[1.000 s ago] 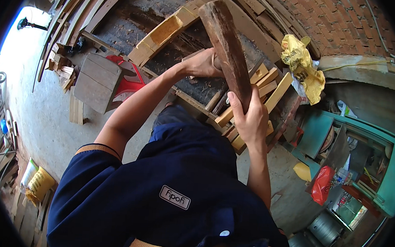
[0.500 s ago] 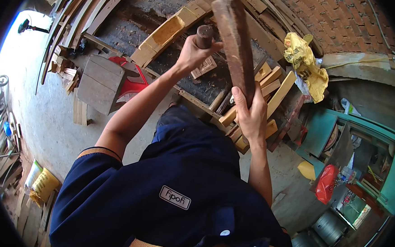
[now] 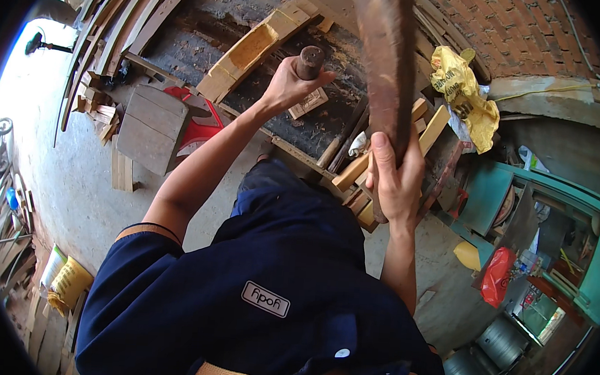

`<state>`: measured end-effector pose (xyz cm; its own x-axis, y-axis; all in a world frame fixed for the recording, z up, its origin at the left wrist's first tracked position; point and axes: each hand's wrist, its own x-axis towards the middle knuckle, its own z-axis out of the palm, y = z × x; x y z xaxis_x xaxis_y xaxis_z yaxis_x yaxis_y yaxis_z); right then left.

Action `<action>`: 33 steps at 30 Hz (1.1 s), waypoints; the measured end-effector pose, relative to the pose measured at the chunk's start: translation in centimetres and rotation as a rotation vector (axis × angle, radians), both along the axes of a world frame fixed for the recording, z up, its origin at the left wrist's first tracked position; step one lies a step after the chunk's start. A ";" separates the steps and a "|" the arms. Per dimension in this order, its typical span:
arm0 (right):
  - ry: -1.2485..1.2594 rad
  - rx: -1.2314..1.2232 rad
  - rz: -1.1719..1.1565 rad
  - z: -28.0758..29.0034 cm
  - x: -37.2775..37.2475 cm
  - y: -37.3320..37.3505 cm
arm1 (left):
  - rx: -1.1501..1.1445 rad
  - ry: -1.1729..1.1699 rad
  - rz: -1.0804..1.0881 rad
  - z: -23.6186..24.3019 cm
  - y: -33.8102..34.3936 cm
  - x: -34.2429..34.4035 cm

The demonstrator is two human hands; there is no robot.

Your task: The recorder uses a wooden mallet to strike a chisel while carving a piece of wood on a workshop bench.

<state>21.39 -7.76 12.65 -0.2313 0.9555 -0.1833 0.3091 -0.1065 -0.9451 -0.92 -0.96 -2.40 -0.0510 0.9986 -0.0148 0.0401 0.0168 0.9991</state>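
My left hand [image 3: 287, 87] is wrapped round a dark wooden tool handle [image 3: 310, 62], whose round end faces up; whatever lies below the fist is hidden. In my right hand [image 3: 398, 176] is a long, thick brown wooden mallet [image 3: 384, 62], gripped near its lower end and raised upright, its top running out of view. Below my left hand, a small square wooden piece with a carved face [image 3: 309, 103] lies on the dark worktable [image 3: 207, 20]. Left of that hand is a pale wooden beam with a hollow cut in it [image 3: 254, 46].
Beside my right hand several wooden blocks [image 3: 432, 130] are piled, with a yellow plastic sack [image 3: 464, 105] beyond. A wooden-topped stool [image 3: 154, 127] and a red plastic chair [image 3: 204, 132] stand at left. A teal cabinet [image 3: 488, 199] is at right; long boards [image 3: 121, 22] lean at far left.
The mallet has moved right and risen closer to the camera, my right hand moving with it. My left hand and the tool handle have shifted only slightly downward.
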 end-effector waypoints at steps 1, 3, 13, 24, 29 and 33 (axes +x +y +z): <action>0.059 0.066 0.005 0.5 -0.3 0.0 | -0.001 0.000 -0.001 0.2 0.0 0.2; 0.071 0.186 -0.017 0.3 -1.0 0.0 | -0.003 0.044 -0.026 0.5 -0.2 0.6; -0.254 0.241 0.109 -0.6 -2.2 1.3 | 0.048 -0.096 -0.074 -0.5 -0.3 0.2; -0.391 0.096 0.071 -3.8 -0.9 0.7 | -0.054 -0.120 -0.072 0.8 2.0 -2.9; -0.250 -0.028 0.013 -4.3 1.2 -0.7 | -0.009 -0.173 0.058 1.6 1.8 -2.4; -0.249 -0.029 -0.012 -3.4 1.5 -1.0 | 0.001 -0.158 -0.031 0.6 1.2 -1.8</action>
